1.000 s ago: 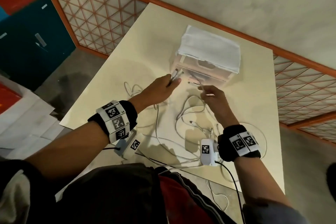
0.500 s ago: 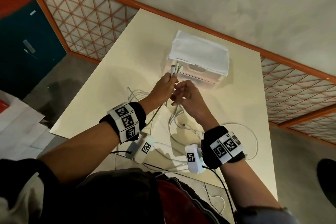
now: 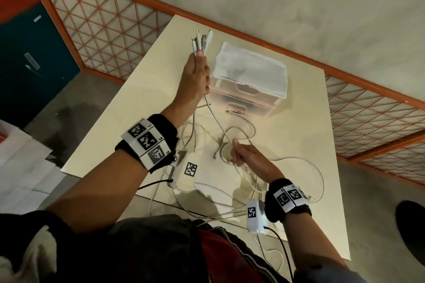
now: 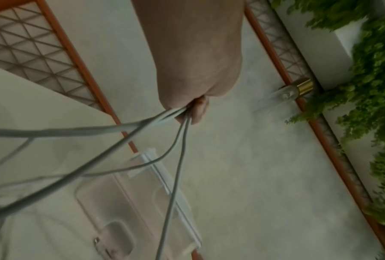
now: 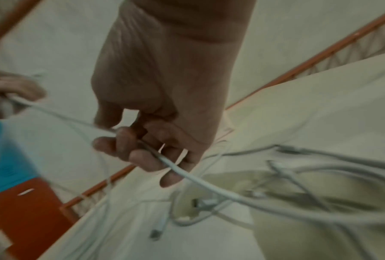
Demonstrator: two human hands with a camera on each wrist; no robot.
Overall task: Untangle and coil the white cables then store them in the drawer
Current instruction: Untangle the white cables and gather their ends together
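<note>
Several white cables [image 3: 247, 181] lie tangled on the cream table [image 3: 299, 145]. My left hand [image 3: 197, 76] is raised left of the drawer unit [image 3: 250, 76] and grips a bundle of cable ends, their plugs [image 3: 202, 40] sticking up above the fist. From that fist [image 4: 193, 109] the cables hang down toward the table. My right hand [image 3: 241, 154] is lower, near the tangle, and curls its fingers [image 5: 142, 158] round one cable [image 5: 187, 177] that runs taut up to the left hand. The translucent drawer unit has its drawers pushed in.
An orange-framed lattice railing [image 3: 103, 37] borders the table at the back and right. Loops of cable hang over the table's near edge [image 3: 276, 257]. A loose plug [image 3: 230, 112] lies in front of the drawer unit. White papers [image 3: 20, 167] cover the floor at left.
My left hand has lifted the bundle of cable ends up and away. My right hand has slid down along one cable toward the tangle, drawing it taut.
</note>
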